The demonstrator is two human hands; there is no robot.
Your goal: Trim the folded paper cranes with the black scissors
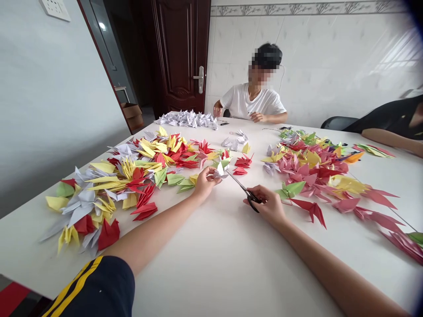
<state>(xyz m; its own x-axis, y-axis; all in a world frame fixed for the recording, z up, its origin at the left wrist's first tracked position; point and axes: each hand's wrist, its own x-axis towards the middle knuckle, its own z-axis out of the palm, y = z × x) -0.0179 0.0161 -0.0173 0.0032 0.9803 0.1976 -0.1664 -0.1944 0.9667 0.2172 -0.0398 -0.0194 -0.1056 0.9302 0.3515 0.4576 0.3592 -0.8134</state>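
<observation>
My left hand pinches a small white folded-paper crane above the table. Scissors with black handles are gripped in my right hand; their blades point up and left, with the tips at the edge of the white crane. Whether the tips touch the paper I cannot tell. Red paper cranes lie just beyond the blades. Left of my left hand spreads a heap of yellow, red, white and green paper cranes.
A pile of pink, red, yellow and green cranes covers the table's right side. White cranes are heaped at the far edge, near a seated person in a white shirt. Another person's arm rests at the far right.
</observation>
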